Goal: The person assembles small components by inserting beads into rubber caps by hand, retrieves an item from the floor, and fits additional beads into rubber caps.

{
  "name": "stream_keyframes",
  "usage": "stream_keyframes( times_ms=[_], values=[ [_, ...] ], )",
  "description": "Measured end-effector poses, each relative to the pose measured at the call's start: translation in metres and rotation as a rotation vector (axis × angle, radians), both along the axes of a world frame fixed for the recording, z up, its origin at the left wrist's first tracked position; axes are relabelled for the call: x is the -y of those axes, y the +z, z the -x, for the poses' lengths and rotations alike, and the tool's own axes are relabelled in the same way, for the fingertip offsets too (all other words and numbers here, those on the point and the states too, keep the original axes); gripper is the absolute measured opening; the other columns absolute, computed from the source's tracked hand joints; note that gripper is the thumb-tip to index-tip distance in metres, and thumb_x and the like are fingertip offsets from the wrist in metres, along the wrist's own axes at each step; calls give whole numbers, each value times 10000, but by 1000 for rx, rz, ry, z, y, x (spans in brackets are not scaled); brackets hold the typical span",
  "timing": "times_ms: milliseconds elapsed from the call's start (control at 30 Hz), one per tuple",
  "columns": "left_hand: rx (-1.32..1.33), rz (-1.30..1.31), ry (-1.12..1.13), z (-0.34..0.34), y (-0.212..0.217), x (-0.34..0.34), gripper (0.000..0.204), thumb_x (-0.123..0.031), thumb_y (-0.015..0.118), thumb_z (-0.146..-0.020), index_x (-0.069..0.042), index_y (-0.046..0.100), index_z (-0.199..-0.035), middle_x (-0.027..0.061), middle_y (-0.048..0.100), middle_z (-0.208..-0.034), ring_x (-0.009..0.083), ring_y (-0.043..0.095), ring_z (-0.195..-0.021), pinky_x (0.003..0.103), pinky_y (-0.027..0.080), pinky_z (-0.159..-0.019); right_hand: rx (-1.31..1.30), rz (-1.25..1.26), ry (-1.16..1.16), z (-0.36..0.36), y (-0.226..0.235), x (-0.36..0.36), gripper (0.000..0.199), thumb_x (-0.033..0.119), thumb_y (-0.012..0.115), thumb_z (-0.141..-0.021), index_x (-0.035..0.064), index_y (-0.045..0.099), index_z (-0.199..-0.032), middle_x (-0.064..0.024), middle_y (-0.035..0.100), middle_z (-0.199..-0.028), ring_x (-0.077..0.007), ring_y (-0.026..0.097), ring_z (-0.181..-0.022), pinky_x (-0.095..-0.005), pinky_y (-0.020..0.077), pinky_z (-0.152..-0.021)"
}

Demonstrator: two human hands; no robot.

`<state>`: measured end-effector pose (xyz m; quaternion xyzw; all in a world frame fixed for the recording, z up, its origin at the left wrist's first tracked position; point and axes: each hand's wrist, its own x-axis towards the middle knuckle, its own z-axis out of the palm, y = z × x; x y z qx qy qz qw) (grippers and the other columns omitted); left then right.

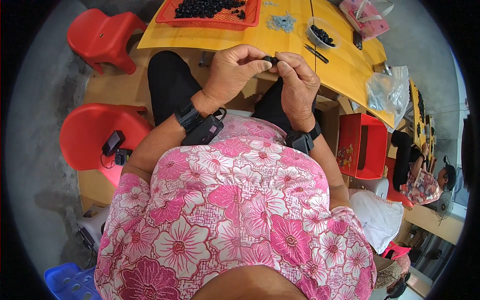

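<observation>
Both hands meet in front of me near the edge of a yellow table (185, 39). A small black rounded part (271, 60) sits between their fingertips. My left hand (227, 74) pinches it with thumb and forefinger from the left. From the right, my right hand (299, 85) closes thumb and fingers on the same part. The fingers cover much of it, so its exact kind cannot be made out. Beyond the hands on the table lie a dark slim pointed tool (316, 53) and a clear bowl (337, 38) holding similar black parts.
A red basket (207, 25) full of black parts stands at the far left of the table, beside a pile of small clear pieces (281, 22). Red chairs (95, 135) stand to my left. At right are plastic bags (387, 92), a red box (372, 145) and another person (422, 182).
</observation>
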<state>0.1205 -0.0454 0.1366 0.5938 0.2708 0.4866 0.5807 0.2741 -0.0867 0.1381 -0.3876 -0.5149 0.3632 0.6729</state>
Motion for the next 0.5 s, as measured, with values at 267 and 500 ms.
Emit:
stream_keyframes(
  times_ms=[267, 500],
  values=[
    [-72, -41, 10, 0, -4, -2, 131, -56, 658, -832, 8, 645, -946, 22, 659, -830, 59, 593, -763, 183, 483, -678, -338, 229, 183, -3, 1, -4, 146, -14, 587, -846, -43, 650, -975, -73, 633, -879, -147, 598, -793, -263, 499, -739],
    [-58, -114, 64, 2, -4, -3, 150, -53, 682, -806, 4, 665, -944, 35, 671, -812, 66, 613, -740, 194, 504, -663, -609, 393, 481, -9, -2, -8, 136, 32, 604, -850, -18, 605, -977, -78, 634, -880, -170, 600, -765, -281, 499, -764]
  ],
)
